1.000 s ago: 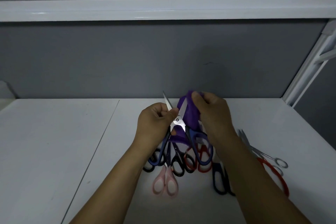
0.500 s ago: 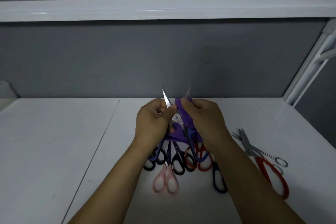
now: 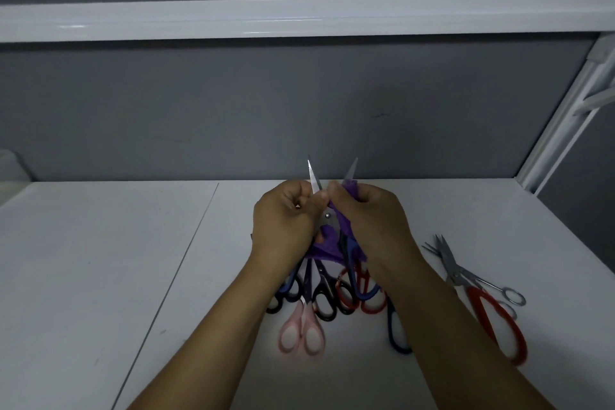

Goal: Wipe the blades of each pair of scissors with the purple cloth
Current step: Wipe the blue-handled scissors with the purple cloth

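Gripping the opened blue-handled scissors (image 3: 327, 216) at frame centre with the left hand (image 3: 283, 220), tips pointing up; pinching the purple cloth (image 3: 324, 248) round the right-side blade with the right hand (image 3: 372, 220), above more scissors (image 3: 319, 300) lying on the white table (image 3: 100, 260).

No readable text, label, brand or number anywhere in view. Blades of the blue-handled scissors (image 3: 327, 216) I hold: no stamp legible; light dim, detail too small to tell.
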